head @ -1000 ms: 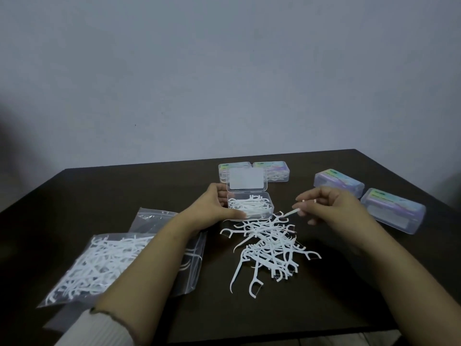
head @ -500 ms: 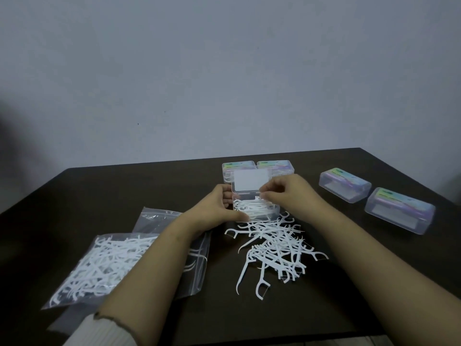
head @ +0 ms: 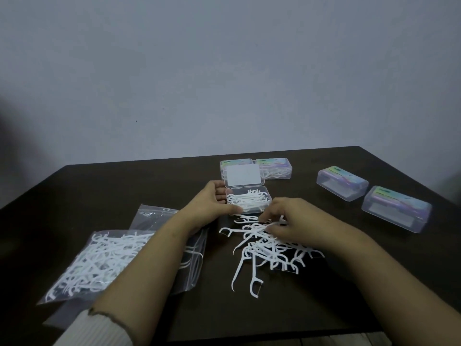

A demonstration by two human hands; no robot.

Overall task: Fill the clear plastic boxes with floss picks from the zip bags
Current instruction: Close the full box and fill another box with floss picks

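Centrally, left hand (head: 212,206) grips open clear box (head: 248,201), part-filled with picks. Right hand (head: 294,222) pinches a pick from loose pile (head: 269,248) on desk (head: 124,186).

I see dark table (head: 124,186): open box (head: 248,202) centre, loose picks (head: 269,248) just before it, two bags (head: 104,260) left, two shut boxes (head: 273,168) behind, two more boxes (head: 396,212) right

white floss picks (head: 264,243), dark brown table (head: 124,186), clear boxes (head: 249,202), pastel-labelled lids (head: 399,203)
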